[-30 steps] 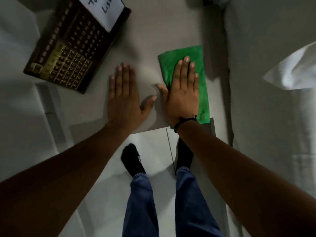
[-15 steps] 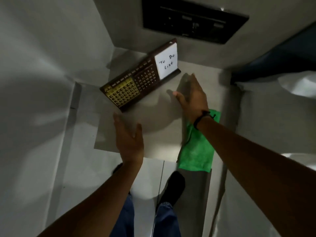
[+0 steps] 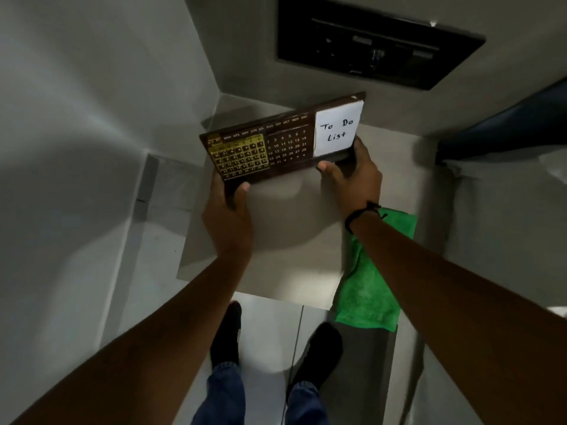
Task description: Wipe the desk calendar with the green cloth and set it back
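The desk calendar [image 3: 282,142] is a long dark brown board with a gold date grid on its left and a white "To Do List" note on its right. My left hand [image 3: 228,210] grips its lower left corner, thumb on the front edge. My right hand [image 3: 352,176] holds its lower right end below the note. The calendar is tilted towards me over the back of the small grey table [image 3: 285,246]. The green cloth [image 3: 371,289] lies on the table's right front corner, partly under my right forearm and hanging over the edge.
A dark wall panel [image 3: 377,44] is set above the table. White walls close in on the left. A white bed [image 3: 503,228] stands tight against the table's right side. My feet in black socks [image 3: 227,332] stand on the tiled floor below.
Both hands left the table top and the cloth, reached forward and took hold of the calendar's two ends. The cloth stayed on the table's right corner.
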